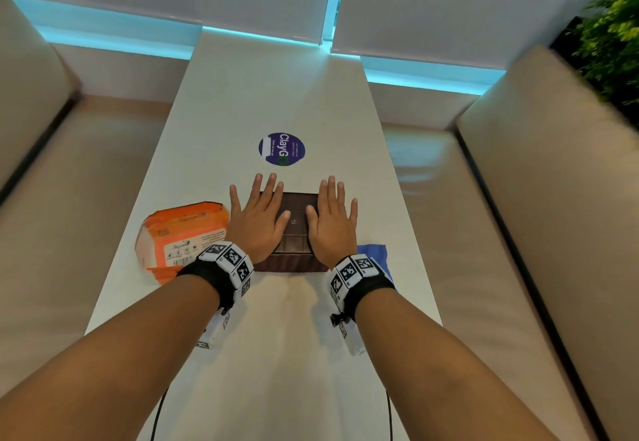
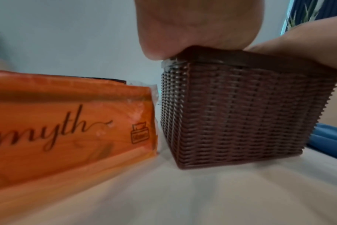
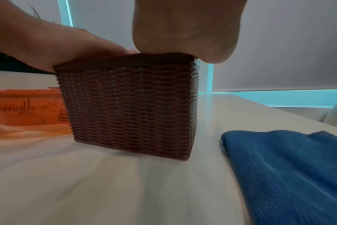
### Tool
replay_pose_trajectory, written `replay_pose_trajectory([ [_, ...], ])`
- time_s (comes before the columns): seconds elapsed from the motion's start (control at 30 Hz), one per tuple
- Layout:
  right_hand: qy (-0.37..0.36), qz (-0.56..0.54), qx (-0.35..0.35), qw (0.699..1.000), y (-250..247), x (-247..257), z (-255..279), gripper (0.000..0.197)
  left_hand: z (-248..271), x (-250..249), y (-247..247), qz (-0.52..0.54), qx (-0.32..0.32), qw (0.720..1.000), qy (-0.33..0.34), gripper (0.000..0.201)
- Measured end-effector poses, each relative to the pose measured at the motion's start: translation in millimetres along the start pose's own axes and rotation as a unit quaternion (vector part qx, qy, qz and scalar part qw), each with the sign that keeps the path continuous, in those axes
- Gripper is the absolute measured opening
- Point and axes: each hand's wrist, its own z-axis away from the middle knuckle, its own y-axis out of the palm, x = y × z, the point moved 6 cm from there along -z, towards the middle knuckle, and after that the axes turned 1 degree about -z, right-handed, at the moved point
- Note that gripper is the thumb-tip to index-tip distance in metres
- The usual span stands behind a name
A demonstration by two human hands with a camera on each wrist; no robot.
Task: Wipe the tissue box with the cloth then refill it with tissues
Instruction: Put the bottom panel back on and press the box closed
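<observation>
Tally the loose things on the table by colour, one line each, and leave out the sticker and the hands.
Brown: 1, the woven tissue box, with both palms flat on its lid.
Orange: 1, the tissue pack to the box's left.
Blue: 1, the cloth to the box's right.
Total: 3

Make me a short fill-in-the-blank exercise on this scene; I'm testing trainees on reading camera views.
1. Both hands, the left hand and the right hand, lie flat on the lid of the brown ____ tissue box.
2. The tissue pack to the left of the box is ____ in colour.
3. The folded cloth on the table right of the box is ____.

Missing words: woven; orange; blue
</observation>
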Motion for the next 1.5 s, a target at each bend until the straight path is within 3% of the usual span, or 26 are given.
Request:
replay_pose_trajectory([
  [0.2, 0.008, 0.011, 0.050, 0.999, 6.0, -2.8, -5.5, 0.056, -2.7, 2.3, 4.6, -0.005, 0.047, 0.999, -0.018, 0.073],
  [0.33, 0.006, 0.024, 0.045, 0.999, 5.2, -0.9, -10.0, 0.057, -6.3, 3.2, 3.2, 0.047, 0.043, 0.998, -0.017, 0.060],
  [0.57, 0.028, -0.019, 0.048, 0.998, 7.8, 2.3, -11.3, 0.055, -4.5, 5.6, 1.1, 0.147, 0.040, 0.987, -0.057, 0.058],
  [0.77, 0.083, -0.116, 0.047, 0.989, 7.7, -4.0, -9.0, 0.058, 2.8, 20.4, 6.2, 0.328, 0.037, 0.917, -0.225, 0.065],
  [0.97, 0.120, -0.143, 0.069, 0.980, -2.0, 2.2, -5.3, 0.063, 7.9, 19.9, 1.6, 0.366, 0.057, 0.883, -0.287, 0.068],
  [1.03, 0.175, -0.192, 0.096, 0.961, -3.0, -3.2, -5.7, 0.070, 5.9, 21.4, 0.6, 0.384, 0.091, 0.862, -0.318, 0.068],
  [1.17, 0.314, -0.286, 0.164, 0.890, -0.9, -26.7, -8.1, 0.072, -11.6, 31.9, -2.5, 0.439, 0.146, 0.800, -0.381, 0.065],
  [1.3, 0.331, -0.331, 0.220, 0.855, 15.5, -26.5, -8.7, 0.094, -12.2, 49.8, 18.9, 0.476, 0.166, 0.749, -0.431, 0.078],
  [1.4, 0.337, -0.371, 0.210, 0.840, 57.7, -52.7, -24.6, 0.114, -9.0, 49.0, 25.4, 0.504, 0.147, 0.705, -0.476, 0.077],
  [1.5, 0.366, -0.394, 0.211, 0.816, 29.8, -36.2, -4.8, 0.115, -6.3, 45.2, 22.0, 0.549, 0.122, 0.678, -0.474, 0.080],
])
